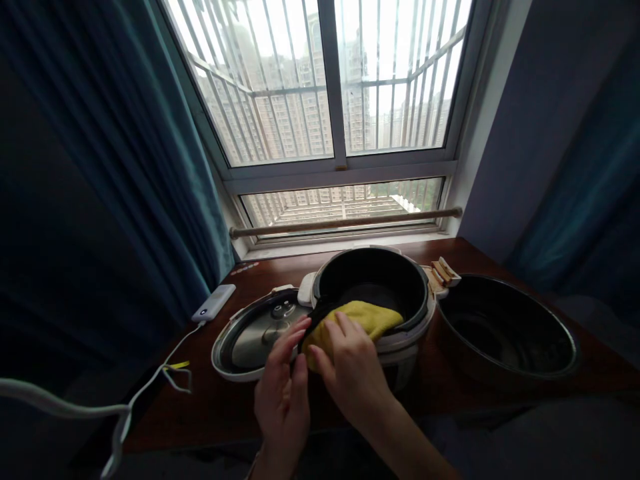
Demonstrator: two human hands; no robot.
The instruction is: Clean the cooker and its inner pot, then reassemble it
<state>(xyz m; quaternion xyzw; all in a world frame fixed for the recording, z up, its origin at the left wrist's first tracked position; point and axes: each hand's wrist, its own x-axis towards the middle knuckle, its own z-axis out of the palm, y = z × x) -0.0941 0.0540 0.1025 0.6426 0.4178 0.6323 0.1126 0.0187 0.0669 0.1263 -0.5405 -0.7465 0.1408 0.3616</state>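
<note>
A yellow cloth [373, 319] with a black part lies over the front-left rim of an electric cooker [400, 357], partly inside its round, dark opening. The right hand [353, 363] rests on the cloth, its fingers bent and slightly apart against the yellow fabric; whether they pinch a fold cannot be told. The left hand [283, 397] is raised just beside the cloth's dark edge, its fingers extended and close together, the thumb apart from them; whether it touches the cloth is unclear. Left of the cooker, a round lid [250, 340] lies with its metallic face up. To the right, near the cooker, is a wide black pot [540, 333]. A white power bank [214, 303] with a white cable [155, 377] lies toward the left of the brown wooden desk [165, 420], below the blue curtain [165, 133].
</note>
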